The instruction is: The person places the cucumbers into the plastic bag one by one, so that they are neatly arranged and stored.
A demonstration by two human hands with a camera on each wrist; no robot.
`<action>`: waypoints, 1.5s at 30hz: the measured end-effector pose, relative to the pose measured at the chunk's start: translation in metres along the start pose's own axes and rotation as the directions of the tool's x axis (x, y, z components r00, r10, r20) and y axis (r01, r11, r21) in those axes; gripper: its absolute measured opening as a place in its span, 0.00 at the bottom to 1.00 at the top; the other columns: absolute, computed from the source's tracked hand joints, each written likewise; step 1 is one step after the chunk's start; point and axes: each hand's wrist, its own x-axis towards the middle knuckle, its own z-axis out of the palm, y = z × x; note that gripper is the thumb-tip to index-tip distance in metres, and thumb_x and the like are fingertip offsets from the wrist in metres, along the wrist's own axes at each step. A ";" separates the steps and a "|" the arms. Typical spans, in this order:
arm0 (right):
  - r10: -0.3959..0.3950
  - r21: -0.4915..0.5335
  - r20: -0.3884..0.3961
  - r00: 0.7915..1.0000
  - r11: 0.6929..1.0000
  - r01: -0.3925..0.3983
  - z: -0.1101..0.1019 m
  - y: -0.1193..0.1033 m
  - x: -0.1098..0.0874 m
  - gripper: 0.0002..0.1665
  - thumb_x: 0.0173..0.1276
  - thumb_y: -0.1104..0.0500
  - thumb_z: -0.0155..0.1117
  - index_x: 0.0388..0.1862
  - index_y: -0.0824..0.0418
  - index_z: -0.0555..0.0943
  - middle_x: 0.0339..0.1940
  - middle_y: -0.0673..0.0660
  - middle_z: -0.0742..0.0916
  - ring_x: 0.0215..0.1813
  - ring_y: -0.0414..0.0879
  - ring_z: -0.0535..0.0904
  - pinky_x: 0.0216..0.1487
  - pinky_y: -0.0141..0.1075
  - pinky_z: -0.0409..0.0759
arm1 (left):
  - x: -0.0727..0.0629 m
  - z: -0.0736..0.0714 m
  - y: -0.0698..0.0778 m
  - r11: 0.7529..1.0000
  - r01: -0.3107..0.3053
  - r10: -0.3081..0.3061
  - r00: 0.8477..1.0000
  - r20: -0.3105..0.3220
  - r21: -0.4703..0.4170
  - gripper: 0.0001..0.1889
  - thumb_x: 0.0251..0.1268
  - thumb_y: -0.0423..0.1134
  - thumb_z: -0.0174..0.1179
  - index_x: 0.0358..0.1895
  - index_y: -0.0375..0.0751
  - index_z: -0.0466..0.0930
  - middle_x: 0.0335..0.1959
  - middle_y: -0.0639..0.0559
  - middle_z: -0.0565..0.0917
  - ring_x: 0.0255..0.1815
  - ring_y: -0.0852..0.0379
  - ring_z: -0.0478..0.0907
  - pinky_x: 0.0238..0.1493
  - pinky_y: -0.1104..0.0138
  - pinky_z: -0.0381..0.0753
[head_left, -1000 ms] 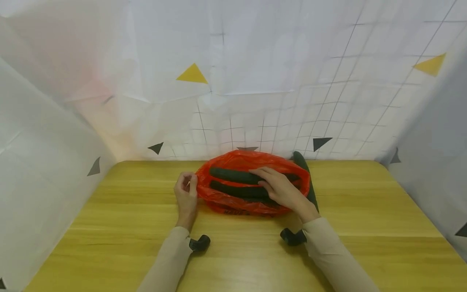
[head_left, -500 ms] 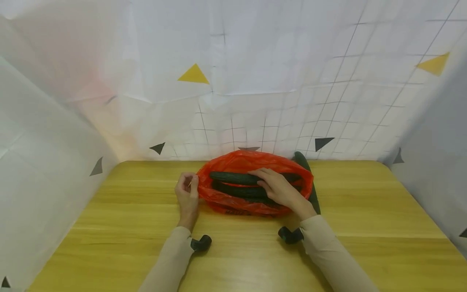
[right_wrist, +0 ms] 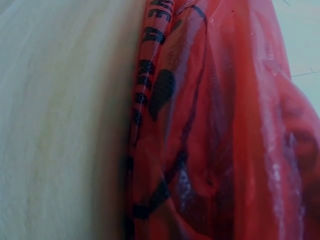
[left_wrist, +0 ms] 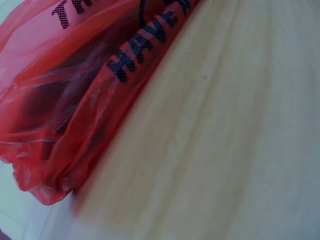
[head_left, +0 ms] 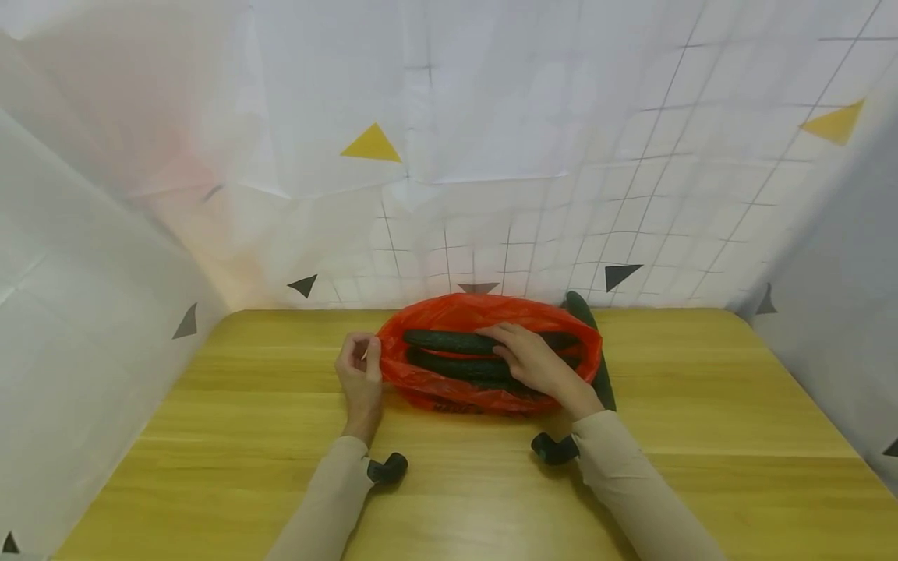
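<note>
A red plastic bag (head_left: pixel 449 308) lies on its side with its mouth spread, black print on its front. My left hand (head_left: pixel 361 374) pinches the left edge of its rim between thumb and fingers. Inside lie several dark green cucumbers. My right hand (head_left: pixel 536 362) reaches in over the right side and holds the rear cucumber (head_left: pixel 445 341), thumb in front and fingers behind. Another cucumber (head_left: pixel 449 365) lies just in front of it. In the left wrist view, the bag's printed side (left_wrist: pixel 90 100) shows dark shapes through the film; neither wrist view shows fingers.
One more cucumber (head_left: pixel 581 308) lies outside, behind the bag's right end, partly hidden by it. The wooden table (head_left: pixel 231 436) ends at a white sheeted backdrop (head_left: pixel 491 140) close behind the bag. Black wrist cameras (head_left: pixel 387 468) stick out from both sleeves.
The right wrist has shifted slightly left, and the bag's back rim sits a little lower. Both hands keep their holds.
</note>
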 end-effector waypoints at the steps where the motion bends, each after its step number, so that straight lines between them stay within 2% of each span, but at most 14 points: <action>1: 0.002 -0.003 0.003 1.000 1.000 -0.002 0.000 0.000 0.000 0.22 0.69 0.64 0.55 0.62 0.56 0.73 0.59 0.56 0.80 0.62 0.52 0.75 0.62 0.48 0.72 | 0.000 0.000 -0.001 1.000 -0.004 0.004 1.000 -0.006 0.000 0.11 0.66 0.36 0.57 0.39 0.26 0.74 0.34 0.51 0.76 0.38 0.59 0.74 0.43 0.75 0.77; 9: 0.013 -0.018 -0.016 1.000 1.000 -0.014 0.002 0.002 0.000 0.23 0.68 0.66 0.56 0.62 0.57 0.74 0.59 0.57 0.80 0.62 0.53 0.75 0.62 0.49 0.72 | 0.002 0.003 0.000 1.000 -0.019 0.019 1.000 0.001 -0.024 0.09 0.65 0.31 0.56 0.38 0.24 0.73 0.34 0.51 0.77 0.38 0.60 0.75 0.42 0.75 0.77; 17: 0.032 -0.022 -0.016 0.999 0.999 -0.032 0.006 0.002 0.002 0.22 0.68 0.65 0.57 0.61 0.58 0.74 0.58 0.57 0.80 0.61 0.54 0.75 0.61 0.50 0.72 | -0.003 0.006 0.025 0.999 -0.050 0.050 0.999 0.003 -0.017 0.08 0.65 0.27 0.54 0.37 0.20 0.71 0.32 0.49 0.76 0.36 0.61 0.74 0.40 0.76 0.77; 23: 0.034 -0.019 -0.038 0.999 0.999 -0.034 0.008 0.002 0.002 0.22 0.66 0.65 0.59 0.60 0.58 0.75 0.56 0.57 0.81 0.59 0.53 0.77 0.59 0.49 0.74 | -0.003 0.006 0.027 0.999 -0.048 0.048 0.999 0.001 -0.023 0.08 0.65 0.27 0.53 0.37 0.20 0.71 0.32 0.47 0.75 0.36 0.60 0.74 0.40 0.76 0.77; 34: 0.038 -0.013 -0.034 0.999 0.999 -0.039 0.012 0.005 0.001 0.22 0.66 0.65 0.60 0.59 0.58 0.76 0.56 0.56 0.82 0.59 0.52 0.77 0.59 0.48 0.74 | -0.004 0.005 0.027 0.999 -0.034 0.034 0.999 0.004 -0.012 0.08 0.65 0.28 0.54 0.38 0.21 0.72 0.33 0.45 0.76 0.36 0.61 0.74 0.41 0.75 0.78; 39: 0.029 0.012 0.008 1.000 0.999 -0.029 0.010 0.006 0.000 0.21 0.67 0.65 0.57 0.60 0.60 0.76 0.58 0.60 0.81 0.60 0.55 0.76 0.61 0.50 0.72 | -0.005 0.005 0.027 0.999 -0.024 0.024 1.000 -0.002 -0.022 0.09 0.65 0.28 0.54 0.37 0.20 0.72 0.33 0.46 0.76 0.36 0.60 0.74 0.42 0.76 0.78; 45: 0.083 0.054 0.080 0.993 0.995 -0.087 0.008 0.006 -0.004 0.23 0.70 0.65 0.52 0.63 0.58 0.74 0.62 0.62 0.78 0.65 0.58 0.72 0.64 0.53 0.69 | -0.005 0.004 0.026 1.000 -0.003 0.003 1.000 0.003 -0.018 0.09 0.65 0.28 0.54 0.38 0.20 0.72 0.33 0.47 0.76 0.36 0.61 0.74 0.42 0.76 0.77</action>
